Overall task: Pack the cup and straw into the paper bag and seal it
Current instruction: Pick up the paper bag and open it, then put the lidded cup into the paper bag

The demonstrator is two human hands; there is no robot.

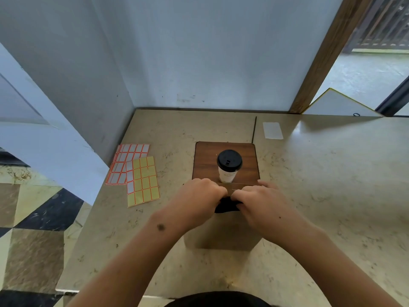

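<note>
A brown paper bag [223, 233] stands upright on the counter in front of me. My left hand [199, 196] and my right hand [261, 200] both grip its top edge, side by side, with a dark gap of the bag's mouth showing between them. Just behind the bag, a white paper cup [228, 167] with a black lid stands on a square wooden board [203, 160]. Nothing in view can be told as a straw.
Sticker sheets, a white-and-orange one [128, 161] and a yellow one [145, 181], lie left of the board. A white card [272, 130] lies at the back right. Walls close the counter at the back and left; the counter's left edge drops to a tiled floor.
</note>
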